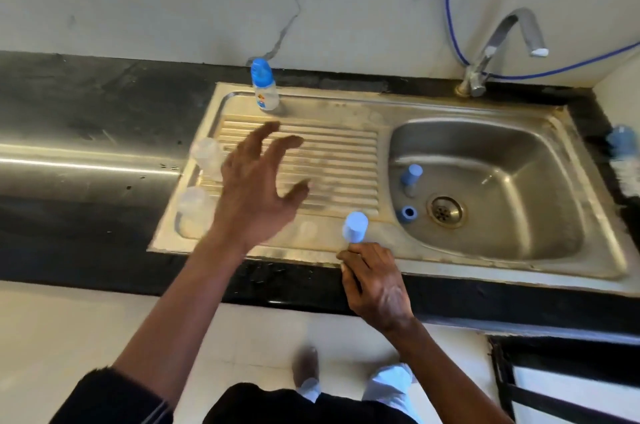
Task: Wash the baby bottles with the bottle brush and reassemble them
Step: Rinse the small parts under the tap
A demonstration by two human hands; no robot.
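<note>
- Hovering over the ribbed drainboard [339,153] of the sink, the left hand [258,181] was open, its fingers spread and holding nothing.
- The right hand [375,285] rested at the sink's front rim with its fingers curled. A small pale thing showed under the fingertips, but I could not tell whether the hand gripped it.
- 1 blue cap [355,227] stood upright just beyond the right hand's fingertips, between the 2 hands. Whether the fingers touched it was unclear.
- A clear bottle [207,155] stood just left of the left hand's fingers, and another clear bottle [194,209] stood left of its wrist. Both were blurred.
- An assembled bottle [265,91] with a blue top stood upright beyond the left hand's fingertips, at the far edge of the drainboard.
- In the basin [519,216], to the right of the right hand and beyond it, another blue cap [411,176] stood. A blue ring [409,212] lay nearer, just beside the drain [445,211].
- The bottle brush [623,160] lay on the black counter [86,105], far right of both hands and blurred.
- The tap [502,39] rose well beyond the right hand, with a blue hose [450,8] running behind it.
</note>
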